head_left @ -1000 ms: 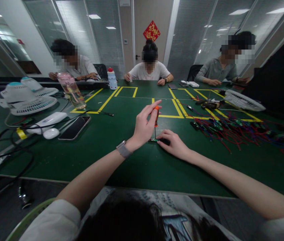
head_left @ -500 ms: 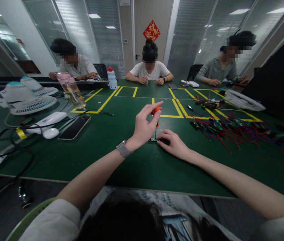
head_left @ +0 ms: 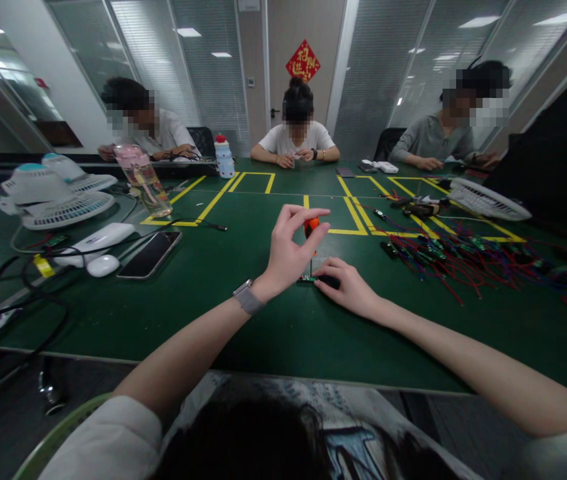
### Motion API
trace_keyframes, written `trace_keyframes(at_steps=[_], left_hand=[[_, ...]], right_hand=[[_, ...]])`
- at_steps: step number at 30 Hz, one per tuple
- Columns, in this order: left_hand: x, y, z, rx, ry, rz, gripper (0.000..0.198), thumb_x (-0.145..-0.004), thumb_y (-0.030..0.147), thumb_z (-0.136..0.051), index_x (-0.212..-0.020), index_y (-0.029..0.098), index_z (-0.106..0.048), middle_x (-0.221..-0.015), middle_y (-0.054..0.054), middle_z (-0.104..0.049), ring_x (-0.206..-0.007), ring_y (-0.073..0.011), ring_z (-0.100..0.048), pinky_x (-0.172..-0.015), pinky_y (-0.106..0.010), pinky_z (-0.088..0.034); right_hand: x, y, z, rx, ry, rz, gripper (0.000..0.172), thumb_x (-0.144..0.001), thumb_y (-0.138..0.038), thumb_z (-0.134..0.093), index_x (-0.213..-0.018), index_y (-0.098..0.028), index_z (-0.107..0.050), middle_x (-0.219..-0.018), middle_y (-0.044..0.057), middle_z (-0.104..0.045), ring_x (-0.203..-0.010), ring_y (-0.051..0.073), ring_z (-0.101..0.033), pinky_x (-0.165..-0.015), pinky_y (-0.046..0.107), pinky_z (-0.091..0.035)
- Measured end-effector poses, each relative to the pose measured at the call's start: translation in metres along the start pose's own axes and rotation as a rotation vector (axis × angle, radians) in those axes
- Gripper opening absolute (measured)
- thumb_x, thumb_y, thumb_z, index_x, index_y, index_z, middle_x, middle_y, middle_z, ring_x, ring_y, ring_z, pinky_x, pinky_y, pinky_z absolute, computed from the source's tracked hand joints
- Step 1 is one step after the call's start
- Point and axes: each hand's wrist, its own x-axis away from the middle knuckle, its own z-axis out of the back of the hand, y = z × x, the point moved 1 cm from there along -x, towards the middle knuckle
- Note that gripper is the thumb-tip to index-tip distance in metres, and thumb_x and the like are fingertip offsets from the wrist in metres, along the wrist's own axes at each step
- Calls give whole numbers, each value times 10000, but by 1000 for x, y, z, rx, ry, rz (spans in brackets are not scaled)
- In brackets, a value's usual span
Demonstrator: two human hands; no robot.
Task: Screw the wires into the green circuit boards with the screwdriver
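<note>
My left hand (head_left: 291, 243) is curled around the orange and black handle of a screwdriver (head_left: 311, 227), its index finger and thumb reaching past the handle's near side. The screwdriver stands upright, and its thin shaft goes down to a small green circuit board (head_left: 306, 279) on the table. With bent fingers, my right hand (head_left: 346, 287) holds the right end of that board, where a black part shows under the fingers. The shaft's tip is too small to make out.
Circuit boards with red and blue wires (head_left: 443, 250) lie in a heap to the right. A phone (head_left: 150, 255), white fans (head_left: 63, 203), cables and a pink-lidded bottle (head_left: 143, 180) are on the left of the green table (head_left: 263, 340). Three people sit across.
My left thumb and index finger have spread a little on the screwdriver handle, showing more of it. My right hand stays put. The person opposite has brought their hands together.
</note>
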Motion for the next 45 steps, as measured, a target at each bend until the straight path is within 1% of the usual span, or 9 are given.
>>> trace_keyframes(at_steps=[5,11,17,23,27,30,38,42,45], left_hand=[[0,-1,-1,144,-78,44,304,-973,248,-394,-1210,235,-585,-1123,-56,-615,-934,-123,-621,-853,-286,-494],[0,-2,1,-31,50,3,178,-856,295,-627,-1010,231,-691,-925,-30,-572,-882,-138,-567,-839,-296,-484],[0,-1,0,112,-48,24,306,-967,247,-409,-1201,248,-607,-1158,-56,-586,-989,-132,-593,-889,-297,-478],[1,0,0,-24,41,13,200,-859,288,-623,-1033,217,-690,-947,-34,-568,-880,-135,-565,-833,-286,-480],[0,-2,0,53,-9,9,267,-940,273,-473,-1131,237,-656,-1109,-57,-577,-1041,-155,-566,-931,-310,-461],[1,-4,-1,180,-51,54,316,-968,238,-397,-1221,238,-588,-1195,-57,-609,-990,-137,-617,-889,-297,-492],[-1,-1,0,-29,71,17,219,-817,280,-676,-1028,224,-690,-926,-23,-591,-825,-119,-576,-792,-259,-488],[0,-4,0,87,-12,28,277,-941,272,-480,-1166,226,-635,-1135,-59,-597,-1023,-147,-588,-904,-290,-470],[2,-4,-2,210,-68,67,322,-969,245,-410,-1253,225,-563,-1218,-67,-607,-985,-139,-626,-886,-298,-495]], right_hand=[[0,-1,0,-2,-2,0,110,-830,-158,-606,-902,-174,-687,-874,74,-623,-845,219,-587,-792,372,-485],[0,-2,0,2,-4,-5,117,-830,-153,-605,-907,-179,-689,-877,72,-621,-851,220,-584,-795,373,-484],[-1,-2,0,0,-3,-6,115,-826,-144,-609,-898,-172,-694,-871,74,-624,-847,220,-587,-793,366,-483],[0,0,-1,12,-6,0,114,-834,-149,-603,-908,-163,-688,-876,77,-622,-843,218,-579,-782,368,-478],[0,1,-1,2,-4,5,114,-834,-148,-603,-910,-164,-687,-880,78,-623,-846,218,-580,-791,369,-477],[0,1,-1,3,-5,3,117,-830,-141,-606,-912,-160,-688,-878,80,-623,-845,220,-581,-787,367,-476],[0,0,-1,10,-13,-6,112,-832,-147,-608,-911,-160,-686,-889,82,-619,-853,224,-578,-791,375,-476],[0,0,0,3,-5,4,116,-830,-149,-606,-910,-174,-687,-883,76,-623,-852,221,-582,-791,370,-479],[0,0,0,-2,0,3,118,-829,-150,-607,-909,-176,-689,-880,75,-623,-849,220,-585,-791,371,-481]])
